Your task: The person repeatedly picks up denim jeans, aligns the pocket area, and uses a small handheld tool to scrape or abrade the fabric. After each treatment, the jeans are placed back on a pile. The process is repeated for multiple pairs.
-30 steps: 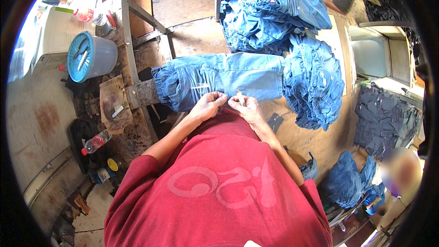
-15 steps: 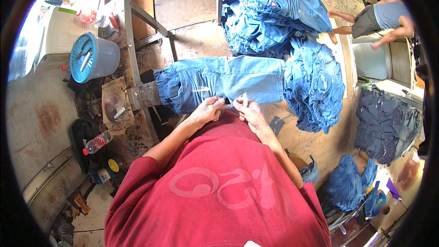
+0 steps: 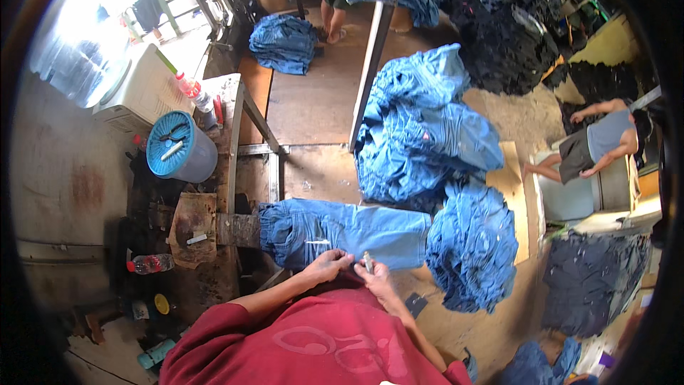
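Note:
A pair of blue jeans (image 3: 370, 232) lies stretched sideways in front of me, its gathered waist to the left. White streaks mark the cloth near the waist. My left hand (image 3: 326, 269) is at the near edge of the jeans, fingers pinched together; what they hold is hidden. Close beside it, my right hand (image 3: 380, 282) grips a short pale stick (image 3: 368, 262) that points up between thumb and fingers. The fingertips of both hands nearly meet in front of my red shirt.
Heaps of blue jeans (image 3: 434, 135) rise beyond and to the right. Left are a lidded bucket (image 3: 196, 160), a plastic bottle (image 3: 153, 264) and a metal frame (image 3: 260, 121). Dark garments (image 3: 595, 285) lie right. A co-worker (image 3: 605, 139) stands far right; another person's legs (image 3: 333, 18) show at the back.
The view has tilted up, so the jeans and my hands sit lower in the picture. Both hands stay close together by the jeans' near edge. The co-worker's arms have shifted.

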`<state>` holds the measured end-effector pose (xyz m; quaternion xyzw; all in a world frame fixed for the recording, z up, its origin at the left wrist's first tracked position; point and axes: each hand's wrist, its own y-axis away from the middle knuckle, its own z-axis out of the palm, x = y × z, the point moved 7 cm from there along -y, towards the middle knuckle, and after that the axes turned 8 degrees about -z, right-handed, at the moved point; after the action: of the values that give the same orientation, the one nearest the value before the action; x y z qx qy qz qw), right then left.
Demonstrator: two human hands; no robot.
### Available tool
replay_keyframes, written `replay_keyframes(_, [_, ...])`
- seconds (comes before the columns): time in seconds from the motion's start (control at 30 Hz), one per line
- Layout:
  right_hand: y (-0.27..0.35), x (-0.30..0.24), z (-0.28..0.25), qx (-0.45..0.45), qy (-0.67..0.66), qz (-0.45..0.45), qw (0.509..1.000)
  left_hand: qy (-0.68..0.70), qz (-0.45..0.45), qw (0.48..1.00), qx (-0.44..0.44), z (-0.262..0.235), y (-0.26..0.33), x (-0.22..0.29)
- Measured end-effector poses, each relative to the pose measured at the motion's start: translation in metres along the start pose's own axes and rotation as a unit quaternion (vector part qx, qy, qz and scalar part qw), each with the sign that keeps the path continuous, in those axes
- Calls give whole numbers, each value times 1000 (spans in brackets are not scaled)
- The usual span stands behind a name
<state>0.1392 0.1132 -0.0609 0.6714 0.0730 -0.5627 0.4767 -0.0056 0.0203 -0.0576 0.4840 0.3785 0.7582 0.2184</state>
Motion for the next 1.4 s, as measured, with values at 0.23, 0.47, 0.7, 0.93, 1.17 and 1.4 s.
replay_keyframes(0.23, [-1,-12,-3,-23,-77,20,997,169,-52,983,42,-4,1,-17])
replay_keyframes(0.47, [9,-13,-89,246,-130,-75,958,-112,-34,993,-8,-3,5,-3])
replay_keyframes(0.7, [16,25,-173,456,13,-49,889,-98,225,933,264,-54,80,54])
replay_keyframes(0.93, [-5,32,-152,361,-177,49,914,-427,44,743,514,-200,83,73])
replay_keyframes(1.17, [-21,52,-154,320,-218,71,919,-272,370,743,487,-161,67,121])
replay_keyframes(1.4, [-31,56,-219,426,-189,-29,884,-180,295,765,544,-118,135,68])
